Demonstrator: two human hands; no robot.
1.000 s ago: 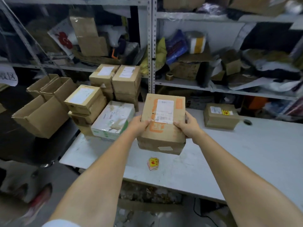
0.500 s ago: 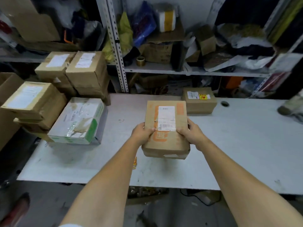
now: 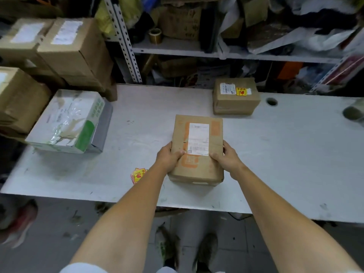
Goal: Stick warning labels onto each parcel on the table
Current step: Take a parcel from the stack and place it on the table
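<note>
So the biggest thing going on is the grey table (image 3: 295,154), pretty scuffed, running across the whole view with metal shelving (image 3: 177,49) crammed with junk behind it. Over on the left end there's a stack of brown cardboard boxes (image 3: 72,50), each with a white shipping slip on top, and just in front of them a white and green box (image 3: 67,121) wrapped in shiny tape, lying flat on the table.

Dead centre, near the front edge, is the brown parcel (image 3: 197,168) with orange print and a white shipping label (image 3: 198,138) on its top face. It looks like it's sitting on the table, or as good as, hard to say if the bottom is fully down. Both hands are clamped on it: left hand (image 3: 167,158) on its left side with the thumb on top, right hand (image 3: 226,157) on the right side doing the same.

Further back and a bit to the right sits a smaller parcel (image 3: 235,99), well apart from the held one, and it already has a yellow warning sticker (image 3: 241,91) next to its white slip.

Smallest bit: a little pile of yellow and red warning labels (image 3: 137,174) on the table just left of the left wrist, partly hidden by the forearm.
</note>
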